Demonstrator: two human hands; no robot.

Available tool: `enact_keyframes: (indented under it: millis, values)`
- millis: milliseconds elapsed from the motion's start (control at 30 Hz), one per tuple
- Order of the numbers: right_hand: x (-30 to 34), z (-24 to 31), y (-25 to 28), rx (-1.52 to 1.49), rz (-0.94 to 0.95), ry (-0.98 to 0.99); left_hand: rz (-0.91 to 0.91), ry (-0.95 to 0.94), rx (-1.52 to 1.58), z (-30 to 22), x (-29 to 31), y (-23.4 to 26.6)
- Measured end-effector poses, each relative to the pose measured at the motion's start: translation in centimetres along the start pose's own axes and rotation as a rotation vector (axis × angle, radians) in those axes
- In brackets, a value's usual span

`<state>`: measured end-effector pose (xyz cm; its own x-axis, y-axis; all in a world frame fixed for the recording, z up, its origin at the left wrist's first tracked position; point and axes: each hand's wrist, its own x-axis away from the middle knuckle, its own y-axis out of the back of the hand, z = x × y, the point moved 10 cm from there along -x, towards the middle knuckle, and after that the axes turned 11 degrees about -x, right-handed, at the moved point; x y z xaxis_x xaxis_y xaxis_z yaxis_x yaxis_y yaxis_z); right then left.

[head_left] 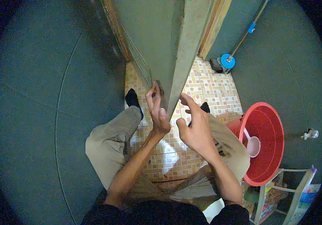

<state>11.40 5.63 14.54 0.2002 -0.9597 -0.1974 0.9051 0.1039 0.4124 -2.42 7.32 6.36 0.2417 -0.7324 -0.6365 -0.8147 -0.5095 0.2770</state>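
Between my hands stands a narrow greenish-grey door, seen nearly edge-on, its pale edge toward me. My left hand is at the door's left face with its fingers stretched forward and thumb apart. Beside its fingertips is a dark patch; I cannot tell whether it is an object, a shadow or a mark. My right hand is on the right of the door's edge, fingers bent and spread, thumb apart, with nothing seen in it. Its fingertips are close to the edge; whether they touch is unclear.
A red tub with a pink dipper stands on the right, below a wall tap. A white rack is nearer me. At the far right leans a pole with a blue disc. Tiled floor shows between my legs.
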Motion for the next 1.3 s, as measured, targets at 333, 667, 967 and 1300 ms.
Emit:
enact_keyframes:
  millis: [333, 667, 967, 1300]
  values:
    - [-0.5, 0.1, -0.3, -0.009, -0.044, 0.037, 0.097, 0.962, 0.333, 14.5, 7.1, -4.8]
    - [-0.1, 0.1, -0.3, 0.008, -0.023, 0.025, -0.036, 0.011, 0.004, -0.5, -2.4, 1.2]
    - [-0.2, 0.6, -1.1, -0.005, -0.016, 0.056, 0.021, 0.409, 0.086, 11.4, 3.7, -1.9]
    - [-0.1, -0.6, 0.0, 0.017, -0.050, 0.029, 0.061, 0.494, 0.077, 5.5, 1.1, -1.6]
